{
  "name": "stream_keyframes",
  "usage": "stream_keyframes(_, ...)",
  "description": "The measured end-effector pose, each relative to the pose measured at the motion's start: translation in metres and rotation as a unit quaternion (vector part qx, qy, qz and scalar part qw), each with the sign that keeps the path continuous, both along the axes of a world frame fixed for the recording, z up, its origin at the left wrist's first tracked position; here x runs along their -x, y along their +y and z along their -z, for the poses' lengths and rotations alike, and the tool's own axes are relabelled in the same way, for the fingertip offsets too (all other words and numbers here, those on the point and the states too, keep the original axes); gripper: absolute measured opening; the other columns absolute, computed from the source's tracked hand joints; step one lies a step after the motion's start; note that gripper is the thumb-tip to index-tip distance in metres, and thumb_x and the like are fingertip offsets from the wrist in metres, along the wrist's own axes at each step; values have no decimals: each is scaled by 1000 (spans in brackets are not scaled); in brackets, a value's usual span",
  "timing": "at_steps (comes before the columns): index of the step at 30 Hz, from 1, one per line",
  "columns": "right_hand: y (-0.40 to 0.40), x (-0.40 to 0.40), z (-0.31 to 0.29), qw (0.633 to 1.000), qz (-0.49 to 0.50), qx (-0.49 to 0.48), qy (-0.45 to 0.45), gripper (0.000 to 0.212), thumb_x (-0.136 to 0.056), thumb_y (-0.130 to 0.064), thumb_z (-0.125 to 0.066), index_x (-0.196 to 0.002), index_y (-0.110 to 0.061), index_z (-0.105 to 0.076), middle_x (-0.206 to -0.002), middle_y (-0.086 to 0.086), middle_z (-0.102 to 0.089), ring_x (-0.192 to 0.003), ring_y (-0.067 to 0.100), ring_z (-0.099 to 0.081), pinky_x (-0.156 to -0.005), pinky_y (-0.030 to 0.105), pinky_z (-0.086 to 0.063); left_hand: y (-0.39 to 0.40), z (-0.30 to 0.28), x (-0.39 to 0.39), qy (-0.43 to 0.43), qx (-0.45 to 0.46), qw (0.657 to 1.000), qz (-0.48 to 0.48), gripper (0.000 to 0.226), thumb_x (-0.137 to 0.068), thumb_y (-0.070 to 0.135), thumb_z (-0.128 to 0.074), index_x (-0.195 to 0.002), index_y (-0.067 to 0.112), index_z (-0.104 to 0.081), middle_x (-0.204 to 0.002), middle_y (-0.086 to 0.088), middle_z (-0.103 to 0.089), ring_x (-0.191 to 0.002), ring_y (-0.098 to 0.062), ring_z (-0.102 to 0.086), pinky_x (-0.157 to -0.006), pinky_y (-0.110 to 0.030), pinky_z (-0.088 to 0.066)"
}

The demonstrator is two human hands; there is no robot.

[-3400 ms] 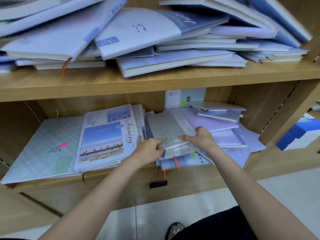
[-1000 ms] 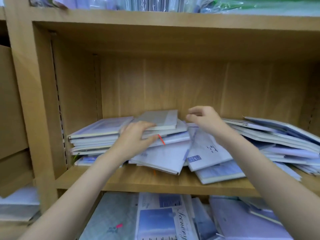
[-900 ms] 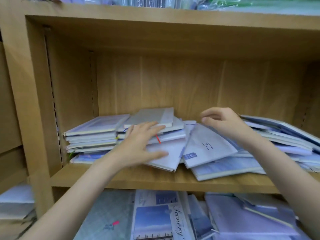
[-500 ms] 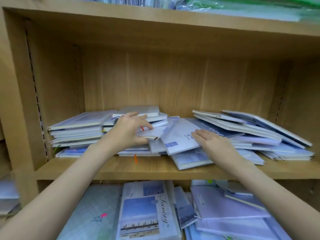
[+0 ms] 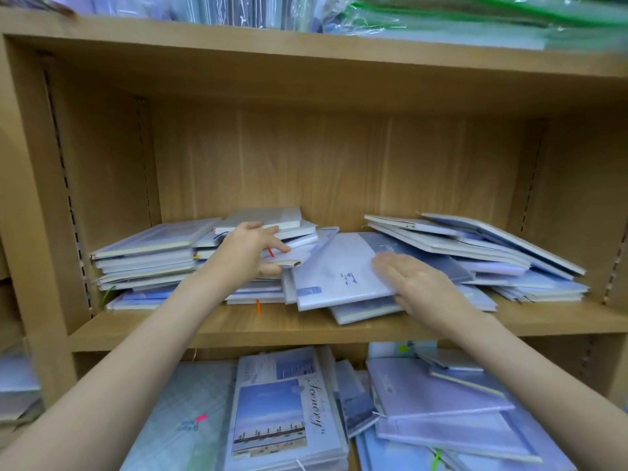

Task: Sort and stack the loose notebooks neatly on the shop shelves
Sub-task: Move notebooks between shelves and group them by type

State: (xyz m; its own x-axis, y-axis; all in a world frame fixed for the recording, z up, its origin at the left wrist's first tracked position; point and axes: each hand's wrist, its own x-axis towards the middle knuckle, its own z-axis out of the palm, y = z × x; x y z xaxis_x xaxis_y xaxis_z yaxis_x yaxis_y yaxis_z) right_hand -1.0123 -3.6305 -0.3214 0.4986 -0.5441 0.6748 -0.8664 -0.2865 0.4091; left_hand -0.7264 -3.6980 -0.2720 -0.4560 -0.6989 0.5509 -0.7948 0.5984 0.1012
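Nearest, below both hands, more notebooks [image 5: 289,413] lie loose on the lower shelf. On the middle shelf [image 5: 238,326] the left hand [image 5: 249,254] grips a thin notebook [image 5: 289,258] in the centre stack, while the right hand [image 5: 413,283] rests flat, fingers straight, on a tilted pale notebook [image 5: 336,273]. The sorting looks barely begun; next, that tilted one likely needs squaring onto a pile, without toppling the slanted heap [image 5: 475,246] beyond the right hand.

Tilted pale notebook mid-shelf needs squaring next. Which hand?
Right, probably. The right hand already lies flat on the tilted pale notebook, while the left hand grips a small notebook at the left stack.
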Motion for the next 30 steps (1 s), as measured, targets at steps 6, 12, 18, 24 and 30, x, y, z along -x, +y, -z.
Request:
stream_keyframes(6, 12, -8, -12, 997, 26, 73, 30, 41, -65, 0, -31, -79, -10, -69, -71, 5, -68, -57, 20, -66, -31, 17, -34, 0, -1, 4, -17, -3, 999, -31, 45, -82, 25, -69, -125, 25, -59, -147, 4, -37, -140, -17, -21, -100, -16, -18)
stream_keyframes(12, 57, -1, 4, 993, -37, 104, 42, 43, -59, 9, -55, -94, -9, -72, -92, 3, -73, -79, 19, -72, -42, 21, -49, 1, 0, 2, -68, -27, 997, -40, 46, -84, 34, -66, -128, 26, -56, -150, 4, -32, -141, -18, -20, -107, -27, -22)
stream_keyframes(18, 96, 18, 3, 996, -30, 37, 82, 43, -66, 10, -59, -101, -13, -73, -100, 2, -73, -81, 19, -72, -45, 21, -48, 7, 21, -4, -46, -36, 997, -40, 38, -87, 26, -64, -124, 23, -59, -154, -4, -25, -143, -25, -16, -110, -53, -22)
stream_keyframes(24, 125, 13, 24, 996, -26, 22, 78, 39, -72, 7, -49, -98, -10, -73, -96, 4, -73, -74, 19, -72, -43, 17, -40, 75, 83, -6, 211, 30, 977, -4, 24, -86, 8, -58, -106, 15, -68, -129, -10, -55, -122, -28, -47, -100, -35, -33)
stream_keyframes(30, 133, -16, 77, 1000, -9, -9, 5, 35, -59, 4, -77, -91, -9, -73, -87, 5, -73, -60, 19, -69, -35, 18, -38, 161, 129, 21, 610, -573, 522, 166, 40, -82, 36, -61, -116, 16, -59, -118, -15, -62, -102, -31, -64, -80, -44, -56)
